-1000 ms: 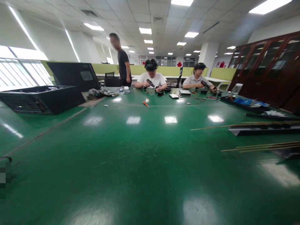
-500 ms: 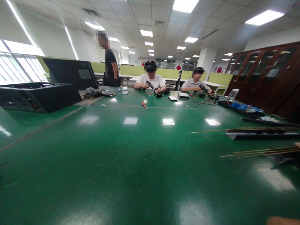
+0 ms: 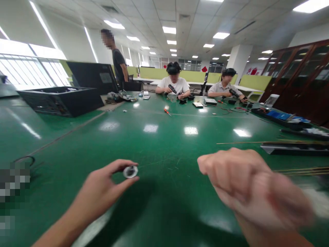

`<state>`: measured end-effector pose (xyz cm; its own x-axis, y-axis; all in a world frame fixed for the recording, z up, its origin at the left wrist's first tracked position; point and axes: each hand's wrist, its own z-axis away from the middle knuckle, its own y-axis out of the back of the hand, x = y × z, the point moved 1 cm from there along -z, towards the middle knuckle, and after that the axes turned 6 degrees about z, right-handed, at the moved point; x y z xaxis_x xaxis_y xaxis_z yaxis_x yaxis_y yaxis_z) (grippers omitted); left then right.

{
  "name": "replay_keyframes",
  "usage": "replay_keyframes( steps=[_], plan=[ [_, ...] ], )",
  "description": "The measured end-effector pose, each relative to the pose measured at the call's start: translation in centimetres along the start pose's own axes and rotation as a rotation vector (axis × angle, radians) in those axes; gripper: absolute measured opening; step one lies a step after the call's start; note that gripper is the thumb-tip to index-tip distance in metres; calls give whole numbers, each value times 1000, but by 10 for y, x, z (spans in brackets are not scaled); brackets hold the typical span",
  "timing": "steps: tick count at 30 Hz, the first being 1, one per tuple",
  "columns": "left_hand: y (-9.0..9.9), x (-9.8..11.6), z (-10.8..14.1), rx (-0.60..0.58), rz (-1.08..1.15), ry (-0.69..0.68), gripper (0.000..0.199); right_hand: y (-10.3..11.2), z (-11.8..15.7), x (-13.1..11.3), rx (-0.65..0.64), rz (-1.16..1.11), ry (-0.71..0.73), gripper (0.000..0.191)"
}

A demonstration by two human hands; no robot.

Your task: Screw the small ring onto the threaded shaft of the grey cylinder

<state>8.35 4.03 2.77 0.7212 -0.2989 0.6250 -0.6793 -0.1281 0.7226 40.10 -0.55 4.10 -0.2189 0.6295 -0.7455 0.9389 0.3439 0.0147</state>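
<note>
My left hand (image 3: 105, 185) holds a small round silvery part (image 3: 130, 171) with a dark centre between thumb and finger, above the green table (image 3: 159, 144). To the right, my right hand (image 3: 246, 178) is raised over the table, its fingers curled and pressed together and its near side blurred. Whether anything is inside the right hand is hidden. The two hands are apart.
A black computer case (image 3: 77, 103) stands at the left. An orange screwdriver (image 3: 167, 112) lies ahead. Thin brass-coloured rods (image 3: 239, 143) and a black channel (image 3: 290, 149) lie at the right. Two people sit across the table holding drills; another person stands behind the case.
Both my hands have come into view over the table, the left with the round part. The view has shifted somewhat to the left.
</note>
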Motion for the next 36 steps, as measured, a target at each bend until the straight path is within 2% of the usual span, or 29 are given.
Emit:
replay_keyframes(
  steps=[2, 4, 7, 10, 12, 15, 18, 20, 23, 32, 36],
  plan=[
    [-31, 15, -16, -158, 65, -142, 29, -1, -35, 33, 50, 72, -66, 45],
    [-62, 24, -29, -196, 87, -238, 27, 0, -48, 70, -5, 318, -232, 35],
    [-92, 18, -37, -253, 139, -320, 30, 4, -35, 117, -37, 527, -355, 24],
    [-99, 0, -35, -241, 177, -313, 38, 8, -19, 140, -40, 495, -424, 29],
    [-98, -10, -32, -199, 185, -273, 43, 6, -15, 142, -113, 499, -425, 30],
    [-96, -13, -31, -147, 220, -252, 33, 1, -17, 137, -261, 644, -329, 26],
    [-98, -10, -32, -127, 289, -303, 25, -5, -17, 133, -334, 800, -263, 22],
    [-100, -8, -32, -126, 342, -341, 25, -8, -16, 134, -362, 824, -250, 18],
    [-103, -8, -32, -145, 389, -361, 25, -9, -14, 138, -385, 795, -240, 15],
    [-106, -5, -30, -139, 400, -313, 25, -10, -11, 140, -403, 804, -204, 5],
    [-106, -5, -28, -129, 384, -317, 25, -11, -11, 139, -399, 813, -188, 7]
  ],
)
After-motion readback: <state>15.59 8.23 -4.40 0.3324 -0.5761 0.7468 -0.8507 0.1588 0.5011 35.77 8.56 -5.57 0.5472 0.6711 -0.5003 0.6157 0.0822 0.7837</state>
